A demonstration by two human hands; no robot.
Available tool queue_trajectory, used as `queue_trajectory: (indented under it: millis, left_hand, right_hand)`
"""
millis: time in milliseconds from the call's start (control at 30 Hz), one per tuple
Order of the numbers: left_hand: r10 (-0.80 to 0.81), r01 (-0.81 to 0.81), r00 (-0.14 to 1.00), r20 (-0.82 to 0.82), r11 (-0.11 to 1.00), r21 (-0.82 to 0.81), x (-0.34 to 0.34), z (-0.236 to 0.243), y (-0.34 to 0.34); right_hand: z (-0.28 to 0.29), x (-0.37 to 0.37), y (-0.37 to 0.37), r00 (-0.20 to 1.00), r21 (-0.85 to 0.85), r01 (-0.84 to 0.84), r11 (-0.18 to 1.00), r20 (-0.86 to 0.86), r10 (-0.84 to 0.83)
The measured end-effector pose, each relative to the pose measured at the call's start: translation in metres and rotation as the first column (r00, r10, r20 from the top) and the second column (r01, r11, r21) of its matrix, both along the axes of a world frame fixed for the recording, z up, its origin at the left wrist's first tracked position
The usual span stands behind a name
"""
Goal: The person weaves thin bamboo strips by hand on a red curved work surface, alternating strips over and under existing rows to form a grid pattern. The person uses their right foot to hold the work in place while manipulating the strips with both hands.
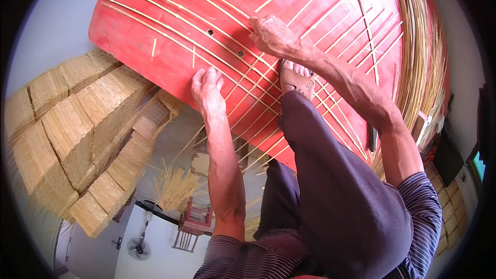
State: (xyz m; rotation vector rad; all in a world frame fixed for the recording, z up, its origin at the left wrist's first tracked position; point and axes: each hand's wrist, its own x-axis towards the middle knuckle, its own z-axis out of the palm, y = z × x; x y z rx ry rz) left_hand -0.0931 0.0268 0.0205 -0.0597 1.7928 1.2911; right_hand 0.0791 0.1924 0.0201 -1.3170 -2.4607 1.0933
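Note:
Pale split-bamboo strips (pixel 256 83) cross in an open lattice on a red board (pixel 134 31). My right hand (pixel 273 36) is closed in a fist low over the board, its fingers round a long strip running in from the upper left. My left hand (pixel 208 90) is at the board's near-left edge, with fingers curled downward beside the strip ends; what they grip, if anything, is hidden. My foot in a brown sandal (pixel 297 82) presses on the lattice between the crossing strips and my right forearm.
Stacked woven bamboo baskets (pixel 72 119) stand at the left. A thick bundle of long strips (pixel 413 36) lies along the board's right side. Lower down are a heap of short strips (pixel 178 186), a red wooden stool (pixel 196 217) and a fan (pixel 138 248).

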Motion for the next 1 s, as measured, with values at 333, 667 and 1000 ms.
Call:
queue_trajectory:
  millis: [333,667,1000]
  left_hand:
    - [-0.192,0.190,0.980,0.055,0.981,0.047,-0.025,0.013,0.016]
    - [-0.379,0.326,0.843,0.383,0.925,0.197,-0.055,0.013,0.076]
    - [-0.587,0.560,0.803,-0.102,0.687,0.463,-0.060,0.011,0.088]
  right_hand:
    - [-0.003,-0.022,0.010,0.973,-0.321,0.210,0.924,0.160,-0.165]
    - [0.009,-0.018,0.019,0.996,-0.279,0.044,0.959,0.083,-0.022]
    - [-0.030,-0.012,-0.006,0.944,-0.120,0.166,0.979,-0.267,-0.193]
